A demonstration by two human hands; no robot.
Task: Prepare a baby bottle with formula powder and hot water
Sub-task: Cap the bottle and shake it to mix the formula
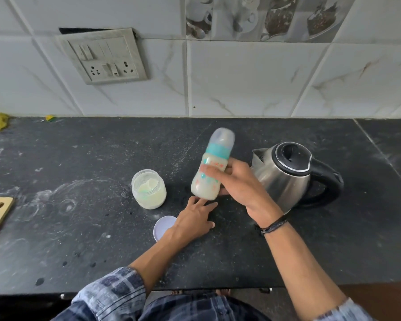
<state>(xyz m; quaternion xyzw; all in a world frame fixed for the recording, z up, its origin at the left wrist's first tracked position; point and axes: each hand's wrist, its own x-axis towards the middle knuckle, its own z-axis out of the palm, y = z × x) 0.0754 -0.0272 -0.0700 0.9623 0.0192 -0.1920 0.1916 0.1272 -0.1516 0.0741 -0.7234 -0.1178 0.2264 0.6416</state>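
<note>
1. The dark stone desk [79,228] carries everything.
2. A steel kettle [287,177] with a black lid and handle stands at the right.
3. The right grip [243,186] grasps the baby bottle [206,185], tilted and lifted off the desk, between kettle and jar.
4. The left grip [195,218] is released, with straight fingers resting on the desk just below the bottle's base.
5. The bottle holds milky liquid, with a teal collar and a clear cap on.
6. The open jar [149,189] of powder stands to the left.
7. Its white lid [163,227] lies beside the left wrist.

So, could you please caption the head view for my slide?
Right hand holds the capped, milky bottle tilted; left hand rests flat on the counter by the open jar.
</note>
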